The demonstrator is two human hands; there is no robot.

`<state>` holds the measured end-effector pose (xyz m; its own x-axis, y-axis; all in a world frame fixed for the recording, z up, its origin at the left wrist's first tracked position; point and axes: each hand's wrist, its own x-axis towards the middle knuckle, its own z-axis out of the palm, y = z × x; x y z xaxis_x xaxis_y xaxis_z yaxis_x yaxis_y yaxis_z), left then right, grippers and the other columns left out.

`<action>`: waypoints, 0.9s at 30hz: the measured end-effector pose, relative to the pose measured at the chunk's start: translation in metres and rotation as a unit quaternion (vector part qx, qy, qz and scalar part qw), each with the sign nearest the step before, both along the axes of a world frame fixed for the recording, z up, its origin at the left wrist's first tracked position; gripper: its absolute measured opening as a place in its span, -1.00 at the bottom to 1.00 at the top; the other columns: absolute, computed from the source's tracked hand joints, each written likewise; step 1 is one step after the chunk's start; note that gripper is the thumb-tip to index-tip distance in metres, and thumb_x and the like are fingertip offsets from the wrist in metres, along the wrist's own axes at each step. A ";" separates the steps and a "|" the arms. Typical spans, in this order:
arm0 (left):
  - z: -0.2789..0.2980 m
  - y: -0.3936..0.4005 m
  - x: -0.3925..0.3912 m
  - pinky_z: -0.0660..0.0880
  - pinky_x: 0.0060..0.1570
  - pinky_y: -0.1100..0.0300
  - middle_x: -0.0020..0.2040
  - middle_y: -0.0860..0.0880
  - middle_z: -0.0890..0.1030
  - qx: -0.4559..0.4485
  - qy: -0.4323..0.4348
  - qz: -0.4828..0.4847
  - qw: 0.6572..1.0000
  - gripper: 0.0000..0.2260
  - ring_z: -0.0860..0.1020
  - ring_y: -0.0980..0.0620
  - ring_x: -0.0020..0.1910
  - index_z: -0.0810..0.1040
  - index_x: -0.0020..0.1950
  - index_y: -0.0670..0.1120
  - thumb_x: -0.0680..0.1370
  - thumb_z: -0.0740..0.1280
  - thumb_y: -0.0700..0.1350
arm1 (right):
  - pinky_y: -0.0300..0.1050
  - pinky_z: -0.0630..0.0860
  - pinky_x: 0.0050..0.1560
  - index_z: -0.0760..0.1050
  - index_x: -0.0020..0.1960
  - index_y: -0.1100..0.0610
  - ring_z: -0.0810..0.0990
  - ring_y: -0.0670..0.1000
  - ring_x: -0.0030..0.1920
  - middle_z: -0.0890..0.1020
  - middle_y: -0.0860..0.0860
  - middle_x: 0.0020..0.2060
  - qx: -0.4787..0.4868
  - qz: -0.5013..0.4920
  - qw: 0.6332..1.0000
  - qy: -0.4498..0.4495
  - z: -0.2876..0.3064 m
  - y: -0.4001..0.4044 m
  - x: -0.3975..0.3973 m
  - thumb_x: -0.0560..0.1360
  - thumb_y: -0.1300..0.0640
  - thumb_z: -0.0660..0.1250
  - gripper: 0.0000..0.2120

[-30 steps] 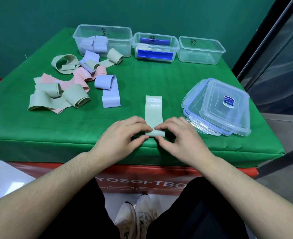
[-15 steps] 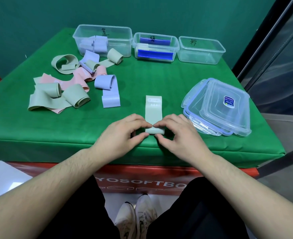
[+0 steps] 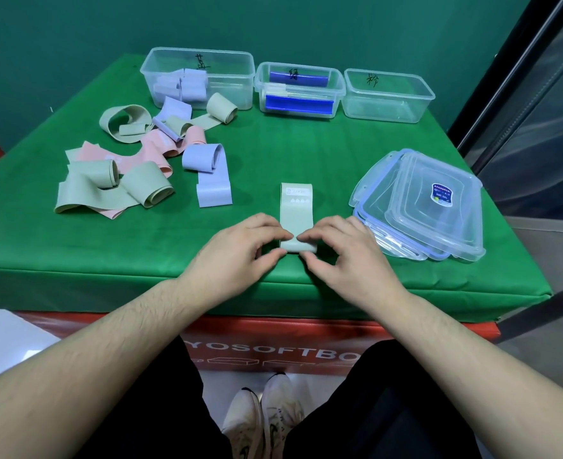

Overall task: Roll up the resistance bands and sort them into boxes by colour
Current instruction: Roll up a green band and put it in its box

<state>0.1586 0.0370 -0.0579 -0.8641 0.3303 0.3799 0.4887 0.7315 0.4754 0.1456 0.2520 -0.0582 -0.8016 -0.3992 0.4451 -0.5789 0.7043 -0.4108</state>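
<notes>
Green table [image 3: 306,154], pale green band [image 3: 296,212] (near end rolled) between left hand [image 3: 240,253] and right hand [image 3: 346,256].

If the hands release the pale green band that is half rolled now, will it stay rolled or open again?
The green band will probably spring partly open: loose bands in the pile lie half unrolled. It seems thin and floppy, lying flat on the table. Both hands, left and right, pinch the roll.
</notes>
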 end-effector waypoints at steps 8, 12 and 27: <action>0.002 0.005 -0.003 0.49 -0.13 0.17 0.08 0.16 0.58 -0.001 0.008 0.009 1.000 -0.81 0.44 0.27 -0.16 0.60 0.16 0.05 0.55 0.39 -0.03 | 0.03 0.43 0.11 0.62 0.12 -0.06 0.46 -0.02 0.01 0.59 -0.18 -0.01 -0.006 -0.006 1.000 -0.031 0.003 0.000 -0.008 0.48 -0.12 0.27 -0.71; 0.004 0.006 -0.005 0.52 -0.08 0.11 0.08 0.15 0.58 -0.007 -0.003 0.021 1.000 -0.80 0.46 0.20 -0.12 0.60 0.19 0.06 0.57 0.36 -0.01 | 0.05 0.42 0.07 0.61 0.09 -0.06 0.44 0.00 0.00 0.57 -0.19 -0.01 -0.002 -0.008 1.000 0.006 0.002 0.002 -0.007 0.49 -0.10 0.29 -0.75; 0.007 0.008 -0.006 0.52 -0.11 0.10 0.08 0.18 0.56 -0.020 0.008 0.020 1.000 -0.79 0.53 0.14 -0.07 0.59 0.17 0.06 0.54 0.40 -0.04 | 0.02 0.43 0.07 0.59 0.11 -0.06 0.48 0.01 -0.01 0.57 -0.17 -0.02 -0.007 0.001 1.000 -0.023 0.001 0.003 -0.013 0.49 0.03 0.42 -0.80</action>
<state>0.1524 0.0452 -0.0509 -0.8707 0.3104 0.3814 0.4658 0.7692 0.4374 0.1326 0.2548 -0.0575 -0.8205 -0.3953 0.4129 -0.5607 0.6971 -0.4467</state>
